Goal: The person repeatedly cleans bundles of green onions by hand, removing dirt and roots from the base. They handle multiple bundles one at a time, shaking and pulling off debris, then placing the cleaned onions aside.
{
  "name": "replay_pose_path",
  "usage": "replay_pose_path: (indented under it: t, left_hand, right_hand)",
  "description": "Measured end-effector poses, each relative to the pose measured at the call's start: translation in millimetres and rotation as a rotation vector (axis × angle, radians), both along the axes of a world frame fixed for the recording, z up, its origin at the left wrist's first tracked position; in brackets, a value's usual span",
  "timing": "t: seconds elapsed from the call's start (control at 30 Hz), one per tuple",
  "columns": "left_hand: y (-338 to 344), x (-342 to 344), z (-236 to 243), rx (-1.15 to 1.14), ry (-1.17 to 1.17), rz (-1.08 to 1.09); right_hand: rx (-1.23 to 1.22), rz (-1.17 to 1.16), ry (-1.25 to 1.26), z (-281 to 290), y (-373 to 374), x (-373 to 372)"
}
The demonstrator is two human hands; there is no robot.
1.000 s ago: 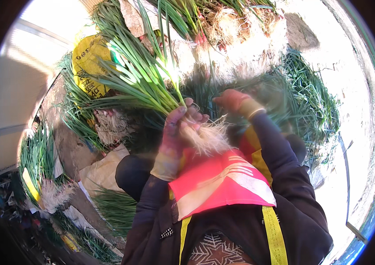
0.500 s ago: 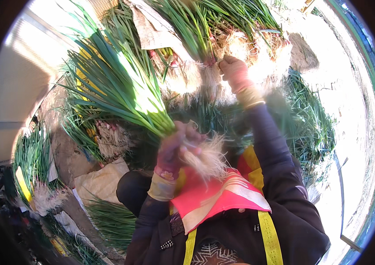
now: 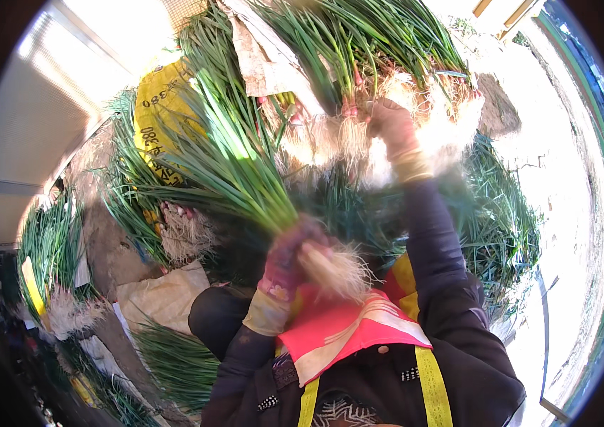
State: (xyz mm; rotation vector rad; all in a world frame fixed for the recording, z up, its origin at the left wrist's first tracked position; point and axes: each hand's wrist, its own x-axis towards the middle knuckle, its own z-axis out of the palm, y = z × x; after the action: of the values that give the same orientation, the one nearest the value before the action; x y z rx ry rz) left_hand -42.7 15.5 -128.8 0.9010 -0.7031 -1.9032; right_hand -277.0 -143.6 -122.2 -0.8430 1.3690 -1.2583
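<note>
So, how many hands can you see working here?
2: the left hand is closed around a bunch of green stalks near the middle; the right hand is farther up, beside the pale roots of the upper pile. I see no others, though some may be hidden.

Brown ground is carrying rooted green bundles.
A tan sheet is lying near one; heaped leaves are spreading at right.

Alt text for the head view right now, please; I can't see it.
A gloved left hand grips a bunch of green onions, leaves toward the upper left, pale roots toward the lower right. The gloved right hand is up at the root end of a larger pile; whether it holds any is unclear.
</note>
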Motion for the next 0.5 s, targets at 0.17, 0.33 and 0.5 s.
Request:
replay_pose_path:
  t: [0.17, 0.33, 0.5]
  left_hand:
    - [2.0, -12.1, 3.0, 0.198, 0.019, 0.084]
    - [2.2, -22.4, 10.8, 0.264, 0.100, 0.135]
    - [-0.4, -23.7, 7.1, 0.247, 0.193, 0.088]
  right_hand:
    - [0.083, 0.055, 0.024, -10.1, 32.2, -15.3]
    - [-0.071, -0.001, 0.075, -9.4, 52.0, -29.9]
    - [-0.424, -0.319, -0.379, -51.0, 74.7, -76.7]
